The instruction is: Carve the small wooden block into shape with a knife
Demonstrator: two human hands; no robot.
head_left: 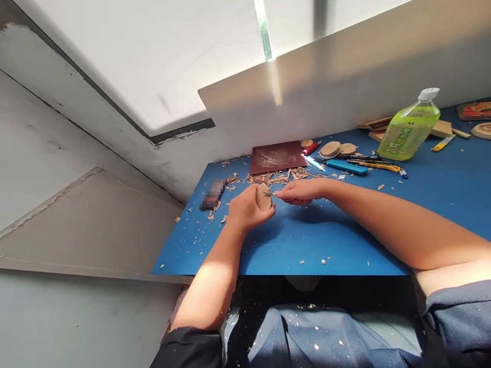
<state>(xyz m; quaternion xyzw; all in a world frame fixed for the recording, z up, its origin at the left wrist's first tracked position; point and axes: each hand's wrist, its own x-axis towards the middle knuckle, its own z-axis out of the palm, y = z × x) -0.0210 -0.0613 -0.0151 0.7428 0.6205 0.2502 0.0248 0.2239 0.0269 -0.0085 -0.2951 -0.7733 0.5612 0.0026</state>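
My left hand point(245, 204) is closed around a small pale wooden piece point(264, 198), rounded at the bottom with a pointed top, held up above the blue table. From the right, my right hand point(298, 191) grips a carving knife point(270, 193). Its short metal blade meets the face of the wood; its handle is hidden inside the fingers. Wood shavings point(286, 175) lie on the table just beyond both hands.
Behind the shavings lies a dark red sheet point(278, 156). Wooden discs point(330, 148), a blue cutter point(347, 166) and pens are to its right. A bottle of yellow-green drink point(409, 128) stands further right. The blue table point(291, 255) meets a wall behind.
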